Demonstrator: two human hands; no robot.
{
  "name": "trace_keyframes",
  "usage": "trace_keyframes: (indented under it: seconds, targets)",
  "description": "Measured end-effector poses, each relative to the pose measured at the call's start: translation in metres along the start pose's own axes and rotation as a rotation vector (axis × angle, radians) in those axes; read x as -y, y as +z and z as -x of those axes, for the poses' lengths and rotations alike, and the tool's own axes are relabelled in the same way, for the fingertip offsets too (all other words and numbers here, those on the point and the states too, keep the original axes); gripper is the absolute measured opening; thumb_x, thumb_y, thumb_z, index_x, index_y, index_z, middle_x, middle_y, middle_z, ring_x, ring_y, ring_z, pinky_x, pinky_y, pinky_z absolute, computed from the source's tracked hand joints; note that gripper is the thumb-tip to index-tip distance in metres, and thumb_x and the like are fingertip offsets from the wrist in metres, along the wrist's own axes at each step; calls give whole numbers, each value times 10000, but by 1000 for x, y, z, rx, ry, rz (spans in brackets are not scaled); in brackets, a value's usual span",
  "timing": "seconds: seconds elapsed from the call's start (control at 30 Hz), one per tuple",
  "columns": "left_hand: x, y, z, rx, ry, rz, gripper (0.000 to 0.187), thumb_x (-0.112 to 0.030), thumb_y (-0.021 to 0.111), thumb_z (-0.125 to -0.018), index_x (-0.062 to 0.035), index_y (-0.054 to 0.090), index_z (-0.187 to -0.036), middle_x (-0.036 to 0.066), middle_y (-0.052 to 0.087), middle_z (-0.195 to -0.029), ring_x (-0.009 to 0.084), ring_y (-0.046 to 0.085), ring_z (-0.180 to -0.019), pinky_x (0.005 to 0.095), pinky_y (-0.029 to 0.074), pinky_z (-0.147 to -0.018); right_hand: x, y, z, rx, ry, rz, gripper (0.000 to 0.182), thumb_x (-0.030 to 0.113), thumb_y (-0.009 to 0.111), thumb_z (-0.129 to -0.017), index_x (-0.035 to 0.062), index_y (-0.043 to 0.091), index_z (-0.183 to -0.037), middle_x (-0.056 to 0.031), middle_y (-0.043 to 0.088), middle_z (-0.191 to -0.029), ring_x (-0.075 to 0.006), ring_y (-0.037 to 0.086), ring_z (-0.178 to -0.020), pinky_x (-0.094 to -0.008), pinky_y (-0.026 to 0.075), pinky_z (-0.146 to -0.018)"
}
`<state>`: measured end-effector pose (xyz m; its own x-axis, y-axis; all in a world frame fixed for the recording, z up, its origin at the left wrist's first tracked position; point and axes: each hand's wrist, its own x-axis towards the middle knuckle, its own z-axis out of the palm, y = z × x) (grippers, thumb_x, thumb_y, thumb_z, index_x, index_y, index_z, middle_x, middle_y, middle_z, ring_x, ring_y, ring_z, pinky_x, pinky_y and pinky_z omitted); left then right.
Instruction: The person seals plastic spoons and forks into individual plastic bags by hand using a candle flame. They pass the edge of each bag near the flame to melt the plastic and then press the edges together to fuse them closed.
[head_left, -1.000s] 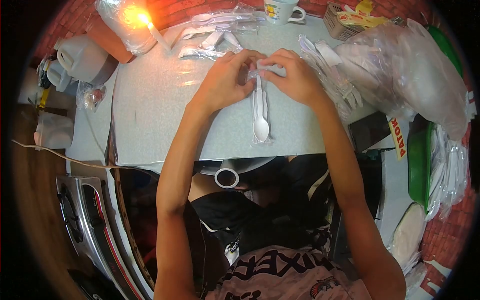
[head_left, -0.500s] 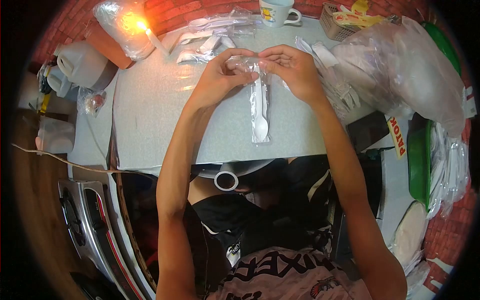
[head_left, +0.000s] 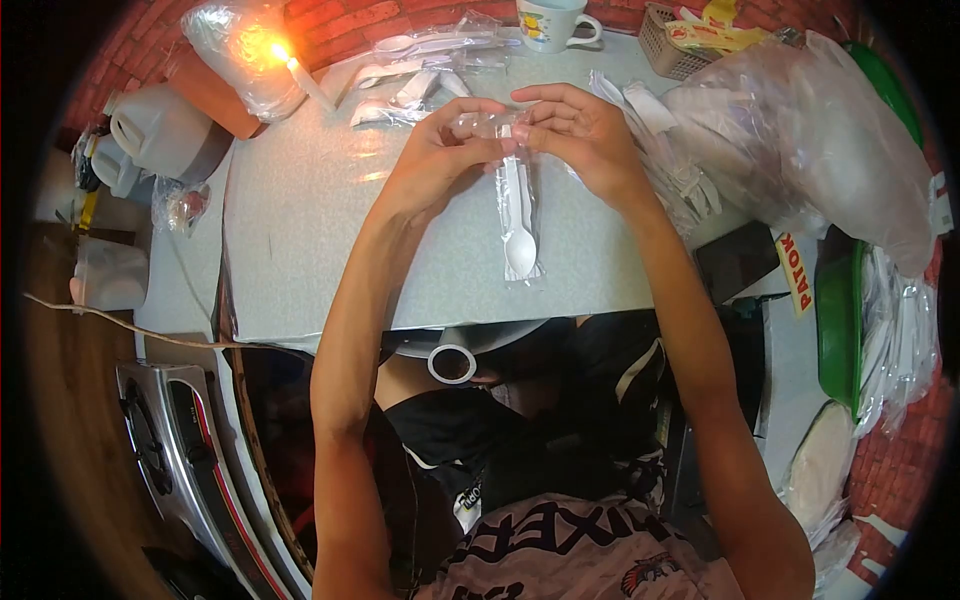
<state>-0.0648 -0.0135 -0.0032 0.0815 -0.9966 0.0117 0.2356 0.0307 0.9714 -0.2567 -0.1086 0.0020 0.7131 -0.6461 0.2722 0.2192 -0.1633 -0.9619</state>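
Note:
A white plastic spoon lies inside a clear plastic sleeve, bowl end toward me, over the table. My left hand pinches the sleeve's far end between thumb and fingers. From the other side, my right hand grips the same end with thumb and forefinger, its other fingers loosely curled. The fingertips of both hands nearly meet there and partly hide the sleeve's opening. Beyond my left hand lie several wrapped white spoons.
A lit candle burns at the back left, close to a plastic-wrapped bundle. A cup and a basket stand at the back. On the right are big plastic bags, a dark box and a green tray.
The right hand's upper fingers have lifted and moved apart from the left fingertips. The sleeve with the spoon has shifted slightly, its lower end a little farther from me.

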Motion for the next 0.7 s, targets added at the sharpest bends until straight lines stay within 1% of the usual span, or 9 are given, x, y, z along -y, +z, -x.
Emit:
trace_keyframes:
  seconds: [0.17,0.27,0.37,0.43,0.5,0.53,0.6,0.63,0.7]
  targets:
    - [0,2,0,2,-35,-24,312,-71,791,-866,-14,659,-1144,76,723,-902,118,640,-782,248,495,-685,3,-4,0,3,7,72,410,73,726,-928,-21,625,-1314,-127,734,-1032,-145,709,-938,-253,570,-791]
    - [1,-1,0,30,-56,-92,239,-116,775,-895,-60,691,-1112,40,722,-963,118,654,-870,262,484,-750,4,-5,0,11,15,80,410,79,720,-935,-19,623,-1321,-132,737,-1051,-145,709,-944,-251,567,-798]
    - [1,-2,0,40,-60,-106,233,-110,783,-885,-55,690,-1092,39,725,-961,117,656,-864,264,490,-744,4,-5,0,-1,-12,74,391,92,709,-947,-15,629,-1315,-120,739,-1063,-141,703,-944,-251,557,-803]
    - [0,-1,-2,-18,-28,-23,247,-50,802,-846,-15,675,-1055,67,719,-884,114,656,-777,248,516,-687,1,-3,-1,-16,-46,73,380,100,705,-952,-14,635,-1307,-107,741,-1068,-136,698,-940,-254,552,-803]
    - [-2,2,-1,-80,-19,13,247,-48,806,-839,-17,674,-1046,57,713,-875,111,654,-772,247,513,-677,-4,0,-3,-273,-207,204,270,117,707,-949,15,700,-1199,-70,742,-1020,-127,682,-872,-257,527,-751]
    - [-4,2,0,-136,-14,49,248,-47,811,-833,-20,674,-1038,48,708,-866,108,652,-768,246,510,-667,-4,1,-4,-269,-209,202,270,117,707,-949,15,700,-1199,-70,742,-1020,-127,682,-872,-257,527,-751]
    - [-7,2,0,-170,-8,38,247,-47,811,-833,-19,671,-1035,40,704,-868,106,649,-765,245,508,-662,-2,0,-3,-419,-414,562,157,125,734,-923,46,749,-1058,-45,727,-935,-133,658,-792,-262,498,-690]
    - [-8,1,0,-199,-6,27,246,-48,810,-833,-19,669,-1033,33,701,-870,103,646,-762,244,506,-656,-2,3,-2,-418,-413,560,157,125,734,-923,46,749,-1058,-45,727,-935,-133,658,-792,-262,498,-690]
    - [-5,-1,-1,-195,2,49,250,-51,812,-833,-16,669,-1036,31,700,-881,98,641,-758,237,497,-647,-2,11,0,-336,-434,630,109,137,766,-896,64,762,-976,-44,710,-875,-146,645,-743,-267,481,-642]
